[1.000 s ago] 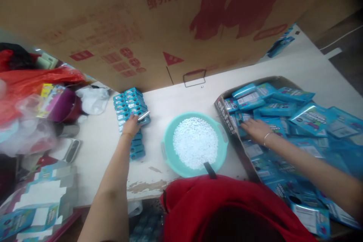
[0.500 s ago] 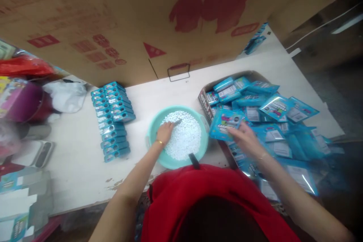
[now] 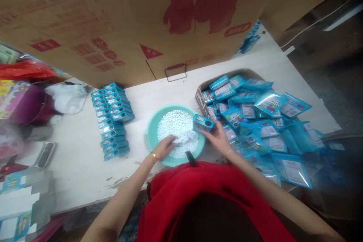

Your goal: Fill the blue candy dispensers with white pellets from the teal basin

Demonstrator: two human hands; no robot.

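Observation:
A mint-green basin (image 3: 153, 121) stands on the table in front of me, holding many small white pellets (image 3: 171, 121). Over the pellets, my left hand (image 3: 165, 147) is closed on what looks like a small scoop, blurred and covered by a heap of pellets (image 3: 185, 137). My right hand (image 3: 218, 138) grips a blue printed pouch (image 3: 204, 123) at the basin's right rim. The pouch is tilted, with its end toward the pellets; its mouth is hard to make out.
A carton (image 3: 198, 94) full of blue pouches (image 3: 268, 104) stands at the right, with more pouches spilling beside it. Small blue boxes (image 3: 113, 132) stand in two rows at the left. A large cardboard box (image 3: 127, 45) blocks the back. A white plastic bag (image 3: 68, 98) lies far left.
My right hand has brought the pouch from above the carton leftward to the basin's rim and turned it. My left hand has moved slightly down, with pellets now heaped past its fingers.

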